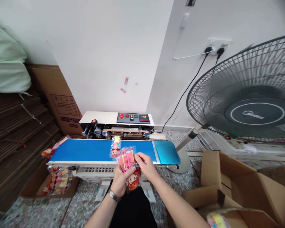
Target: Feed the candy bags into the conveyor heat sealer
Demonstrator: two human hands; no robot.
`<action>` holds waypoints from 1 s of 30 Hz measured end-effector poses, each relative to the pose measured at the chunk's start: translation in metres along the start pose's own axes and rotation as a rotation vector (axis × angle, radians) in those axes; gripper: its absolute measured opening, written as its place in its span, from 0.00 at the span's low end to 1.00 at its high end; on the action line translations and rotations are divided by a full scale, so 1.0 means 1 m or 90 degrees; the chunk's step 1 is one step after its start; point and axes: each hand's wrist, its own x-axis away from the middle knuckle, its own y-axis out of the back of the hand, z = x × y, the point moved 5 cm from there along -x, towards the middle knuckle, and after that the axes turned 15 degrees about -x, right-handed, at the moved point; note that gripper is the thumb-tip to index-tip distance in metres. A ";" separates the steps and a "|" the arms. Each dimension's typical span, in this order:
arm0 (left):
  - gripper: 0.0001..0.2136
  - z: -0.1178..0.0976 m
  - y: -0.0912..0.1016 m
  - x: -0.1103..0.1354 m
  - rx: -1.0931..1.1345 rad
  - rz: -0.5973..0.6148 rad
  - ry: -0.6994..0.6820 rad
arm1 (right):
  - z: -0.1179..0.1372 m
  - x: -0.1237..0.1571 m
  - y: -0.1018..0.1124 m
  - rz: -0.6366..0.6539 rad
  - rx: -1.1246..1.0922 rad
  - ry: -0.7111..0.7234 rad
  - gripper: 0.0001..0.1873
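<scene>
My left hand (pixel 122 180), with a metal watch at the wrist, is closed around a clear plastic packet (pixel 126 160) of pink and yellow sticks. A cartoon-face piece with red hair (pixel 133 180) shows at the packet's lower end. At the packet's upper right edge, my right hand (pixel 144 164) has thumb and fingers pinched together on the plastic. Just behind, a similar packet (pixel 115 147) lies on the blue conveyor belt (pixel 83 150), its top against the sealing machine (pixel 125 133). Another packet (pixel 54 148) hangs at the belt's left end.
A carton (pixel 35 186) at lower left holds several packets (pixel 61 181). Open cardboard boxes (pixel 232 183) stand at lower right, one with a packet (pixel 217 220). A large fan (pixel 247 95) rises at right. Stacked flat cardboard (pixel 16 136) fills the left side.
</scene>
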 end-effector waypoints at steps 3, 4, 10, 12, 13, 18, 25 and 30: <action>0.22 -0.003 -0.004 0.001 0.010 0.000 -0.004 | 0.005 0.003 0.004 -0.066 0.043 0.019 0.18; 0.21 -0.004 -0.004 0.001 0.015 -0.006 -0.002 | 0.006 0.004 0.005 -0.089 0.050 0.024 0.18; 0.20 0.000 0.005 0.001 0.035 -0.055 0.024 | -0.012 -0.006 0.043 -0.224 0.128 0.015 0.21; 0.20 0.004 0.011 0.002 0.033 -0.068 0.044 | -0.024 -0.015 0.071 -0.278 0.255 -0.057 0.21; 0.20 0.005 0.013 0.002 0.032 -0.071 0.048 | -0.031 -0.019 0.086 -0.301 0.324 -0.105 0.20; 0.20 0.007 0.016 0.001 0.029 -0.060 0.055 | -0.054 -0.044 0.138 -0.354 0.472 -0.241 0.18; 0.19 0.002 0.010 -0.001 -0.003 -0.063 0.041 | -0.051 -0.068 0.105 -0.280 0.466 -0.216 0.13; 0.20 -0.002 0.008 -0.004 -0.050 -0.052 0.000 | -0.010 -0.038 0.040 -0.050 0.113 -0.011 0.18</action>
